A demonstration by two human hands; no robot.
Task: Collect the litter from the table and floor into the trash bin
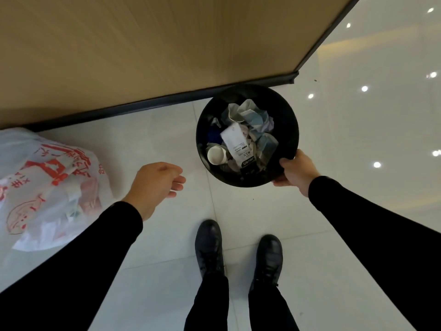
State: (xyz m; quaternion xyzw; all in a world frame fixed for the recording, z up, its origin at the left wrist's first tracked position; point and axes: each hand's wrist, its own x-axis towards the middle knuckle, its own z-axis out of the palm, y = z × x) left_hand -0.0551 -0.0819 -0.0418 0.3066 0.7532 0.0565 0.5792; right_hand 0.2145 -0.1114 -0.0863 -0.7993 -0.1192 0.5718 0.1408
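A round black trash bin (286,111) stands on the pale tiled floor by a wooden wall panel. It holds crumpled paper (248,113), a white paper cup (216,155) and a white and black carton (237,142). My right hand (297,172) grips the bin's near right rim. My left hand (156,183) hovers over the floor to the bin's left, fingers loosely curled and holding nothing. A white plastic bag (47,187) with red print, stuffed with rubbish, lies on the floor at the left.
The tan wooden panel (143,48) with a black base strip (152,103) runs behind the bin and ends at a corner at the right. My two black shoes (238,252) stand on the glossy tiles below the bin.
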